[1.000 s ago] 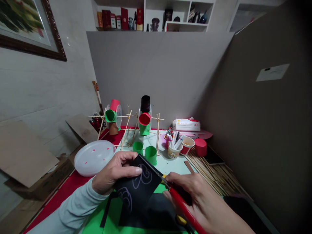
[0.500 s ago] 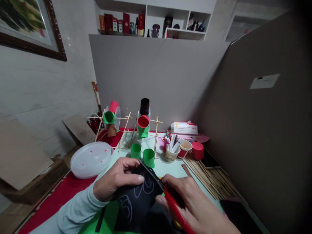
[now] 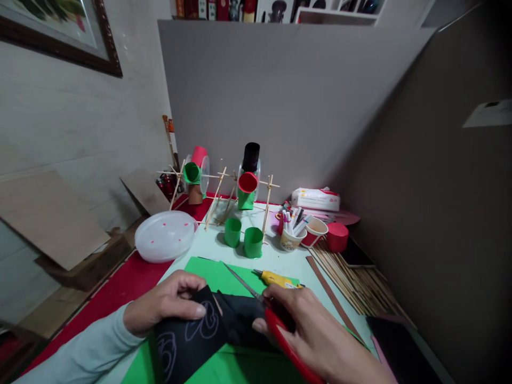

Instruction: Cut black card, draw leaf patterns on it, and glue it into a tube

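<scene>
My left hand [image 3: 172, 304] pinches a sheet of black paper [image 3: 192, 352] with loops and curves drawn on it in a pale line. A narrow slit shows near its upper right edge. In my right hand [image 3: 316, 325] is a pair of red-handled scissors [image 3: 276, 330], its blades pointing up and left, apart from the drawn sheet. More black paper [image 3: 244, 314] lies behind and between the hands. Green sheets [image 3: 244, 368] are under the black paper. A yellow glue gun [image 3: 276, 278] rests just beyond the scissors.
Two green paper cups [image 3: 253, 242] stand ahead. Behind them are stick frames with coloured paper tubes [image 3: 248, 182]. A cup of markers [image 3: 292, 240], a red roll [image 3: 337, 237] and bamboo sticks [image 3: 344, 277] lie right. A clear plastic lid [image 3: 166, 237] sits left; a grey panel [image 3: 288, 101] closes the back.
The black sheet has moved left and down with my left hand, away from the scissor blades. The glue gun has come into view. The camera has tilted down.
</scene>
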`<state>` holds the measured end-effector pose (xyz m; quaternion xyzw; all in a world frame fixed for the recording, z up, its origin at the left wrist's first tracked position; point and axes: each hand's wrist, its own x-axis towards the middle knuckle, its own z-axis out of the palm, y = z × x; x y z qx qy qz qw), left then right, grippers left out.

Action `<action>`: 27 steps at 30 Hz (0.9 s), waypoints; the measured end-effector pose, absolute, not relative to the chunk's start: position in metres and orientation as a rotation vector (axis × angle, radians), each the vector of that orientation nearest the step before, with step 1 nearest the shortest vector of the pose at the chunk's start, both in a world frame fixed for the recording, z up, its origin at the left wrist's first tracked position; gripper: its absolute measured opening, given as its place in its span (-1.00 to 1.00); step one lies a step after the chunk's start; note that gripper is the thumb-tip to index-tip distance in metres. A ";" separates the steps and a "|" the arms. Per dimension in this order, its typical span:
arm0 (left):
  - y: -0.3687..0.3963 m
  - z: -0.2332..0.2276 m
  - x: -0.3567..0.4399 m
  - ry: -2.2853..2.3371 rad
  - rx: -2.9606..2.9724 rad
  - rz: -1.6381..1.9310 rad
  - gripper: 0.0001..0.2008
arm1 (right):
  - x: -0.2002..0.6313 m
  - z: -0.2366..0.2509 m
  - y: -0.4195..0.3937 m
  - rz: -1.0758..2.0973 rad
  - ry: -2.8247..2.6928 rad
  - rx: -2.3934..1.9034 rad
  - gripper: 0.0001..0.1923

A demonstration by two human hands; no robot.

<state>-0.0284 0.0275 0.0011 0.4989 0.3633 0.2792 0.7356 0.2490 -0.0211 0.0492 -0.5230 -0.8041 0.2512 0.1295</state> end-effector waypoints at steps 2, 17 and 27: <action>0.026 0.001 -0.037 0.821 1.017 0.698 -0.82 | 0.249 0.042 -0.021 0.682 -2.362 -1.512 -0.66; 0.040 0.011 -0.052 0.966 0.739 1.297 -0.78 | 0.205 -0.013 -0.038 0.425 -2.749 -1.417 -0.50; 0.050 -0.005 -0.053 1.038 0.686 1.450 -0.66 | 0.198 -0.010 -0.055 0.233 -2.744 -1.315 -0.87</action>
